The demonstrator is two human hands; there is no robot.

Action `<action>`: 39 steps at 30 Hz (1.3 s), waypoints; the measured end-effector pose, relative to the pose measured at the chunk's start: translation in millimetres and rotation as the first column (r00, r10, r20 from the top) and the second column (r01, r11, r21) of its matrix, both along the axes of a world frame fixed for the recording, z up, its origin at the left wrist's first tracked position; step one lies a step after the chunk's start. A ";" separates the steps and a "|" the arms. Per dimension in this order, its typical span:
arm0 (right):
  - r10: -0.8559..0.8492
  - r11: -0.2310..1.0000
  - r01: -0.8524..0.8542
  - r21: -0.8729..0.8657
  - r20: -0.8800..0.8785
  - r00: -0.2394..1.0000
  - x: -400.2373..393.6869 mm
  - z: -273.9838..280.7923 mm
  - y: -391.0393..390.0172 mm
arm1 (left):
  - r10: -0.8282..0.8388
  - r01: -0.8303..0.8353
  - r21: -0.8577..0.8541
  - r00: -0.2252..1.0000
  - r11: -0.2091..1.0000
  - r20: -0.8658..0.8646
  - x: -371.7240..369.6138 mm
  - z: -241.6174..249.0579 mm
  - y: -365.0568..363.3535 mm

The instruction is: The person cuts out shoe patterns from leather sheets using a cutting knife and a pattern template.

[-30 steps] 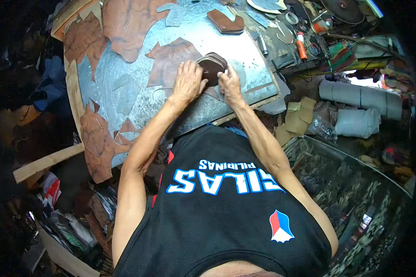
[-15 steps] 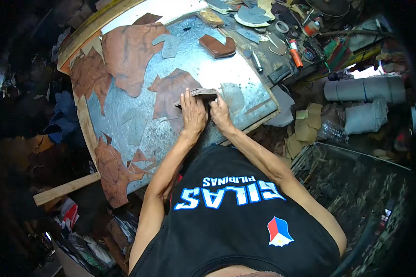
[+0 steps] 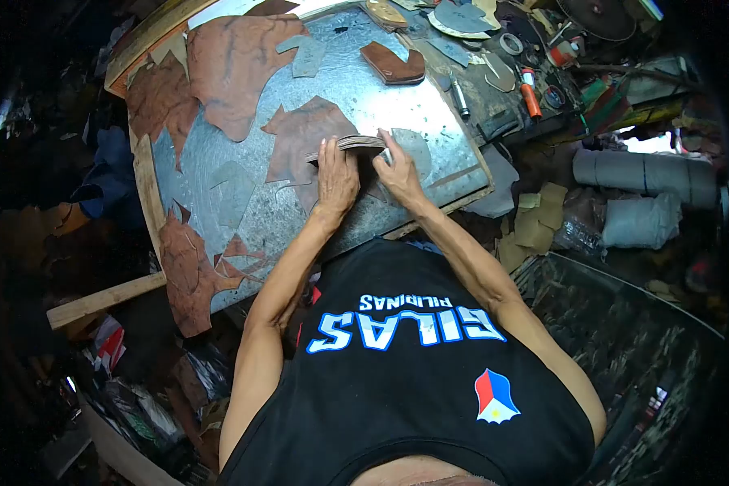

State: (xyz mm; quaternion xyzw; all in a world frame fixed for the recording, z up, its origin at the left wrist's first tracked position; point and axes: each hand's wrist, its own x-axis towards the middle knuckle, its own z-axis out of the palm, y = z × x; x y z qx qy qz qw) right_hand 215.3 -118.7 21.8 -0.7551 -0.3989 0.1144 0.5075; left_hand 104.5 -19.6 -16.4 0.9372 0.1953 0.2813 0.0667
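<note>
Near the table's front edge, a stack of thin brown leather pieces [image 3: 361, 142] stands between my two hands, its layered edges facing up. My left hand [image 3: 337, 176] is pressed along the stack's left part, fingers close together. At the stack's right end, my right hand [image 3: 398, 170] grips it, the thumb and fingers partly hidden by the hand itself. Beneath and behind the stack lies a flat brown leather piece [image 3: 304, 134]. Another stack of cut brown leather pieces [image 3: 394, 65] rests farther back on the metal-topped table [image 3: 275, 231].
Large leather hides [image 3: 235, 69] cover the table's left side. A grey angled pattern piece [image 3: 304, 55] lies at the back. To the right are a silver marker [image 3: 459, 95], an orange tube [image 3: 530, 97] and a tape roll [image 3: 511, 44]. A wooden bar [image 3: 105, 300] juts out left.
The view has shifted, so the table appears higher. My right hand has moved slightly right and its fingers look more raised at the stack's end. My left hand stays on the stack.
</note>
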 end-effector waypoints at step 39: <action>0.125 0.979 -0.187 -0.086 -0.474 0.872 -7.0 -22.5 -37.3 | -0.140 -0.200 -0.856 0.944 0.476 -0.299 -14.5 11.0 46.0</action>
